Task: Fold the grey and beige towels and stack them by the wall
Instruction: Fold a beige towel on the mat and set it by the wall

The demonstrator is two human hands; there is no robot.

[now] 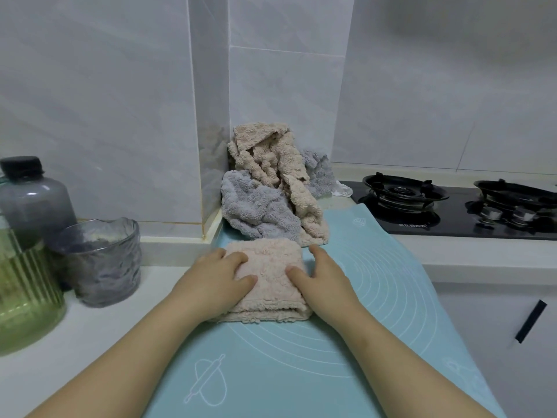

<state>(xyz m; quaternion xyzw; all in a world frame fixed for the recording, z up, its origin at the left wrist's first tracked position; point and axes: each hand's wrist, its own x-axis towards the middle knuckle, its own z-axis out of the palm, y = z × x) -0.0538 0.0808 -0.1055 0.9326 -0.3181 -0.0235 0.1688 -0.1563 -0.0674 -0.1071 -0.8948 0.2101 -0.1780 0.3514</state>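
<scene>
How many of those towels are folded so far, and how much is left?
One beige towel looks folded on the blue mat. The left hand and right hand rest on it now. The crumpled grey and beige pile by the wall is unfolded, and no folded stack stands there yet.

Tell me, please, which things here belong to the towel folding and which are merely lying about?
Part of the job:
folded beige towel, with left hand and right hand on it
unfolded beige towel
grey towel
blue mat underneath

Lying about:
dark bottle
glass cup
green jar
gas stove
</scene>
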